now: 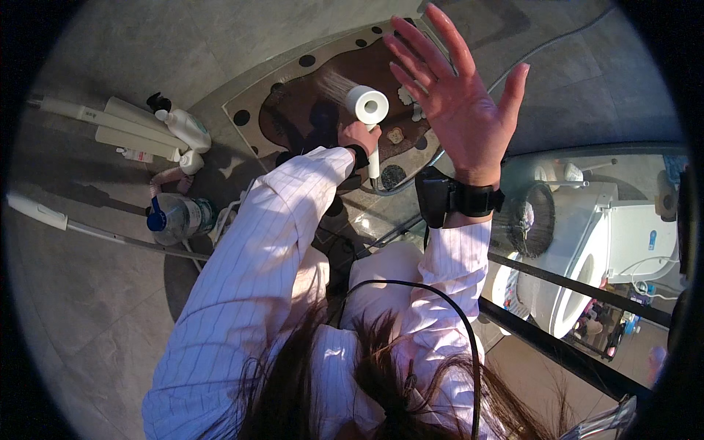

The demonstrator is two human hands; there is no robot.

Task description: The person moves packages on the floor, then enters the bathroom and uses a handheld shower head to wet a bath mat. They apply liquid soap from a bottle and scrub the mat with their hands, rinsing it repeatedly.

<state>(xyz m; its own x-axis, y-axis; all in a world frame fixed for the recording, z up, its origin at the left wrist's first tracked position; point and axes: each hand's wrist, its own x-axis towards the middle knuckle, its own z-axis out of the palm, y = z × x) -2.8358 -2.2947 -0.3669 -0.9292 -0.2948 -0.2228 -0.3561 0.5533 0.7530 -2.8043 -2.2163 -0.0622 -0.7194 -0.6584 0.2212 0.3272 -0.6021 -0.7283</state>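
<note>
A white handheld shower head (369,104) is gripped by its handle in my left hand (356,136). Fine jets of water spray from it toward the upper left. Beneath lies a brown and beige bath mat (300,118) with dark dots and small bear figures. A grey flexible shower hose (404,187) runs from the handle's lower end, curving up to the right. My right hand (465,113) is raised, palm toward me, wet, with its fingers spread and nothing in it. Black bands circle both wrists.
White pump bottles (188,132) and a large clear plastic jug (184,217) with a blue cap stand at the left. A metal rail (126,237) crosses there. On the right, a dark-framed glass panel edge (572,280) stands before a white toilet (577,286).
</note>
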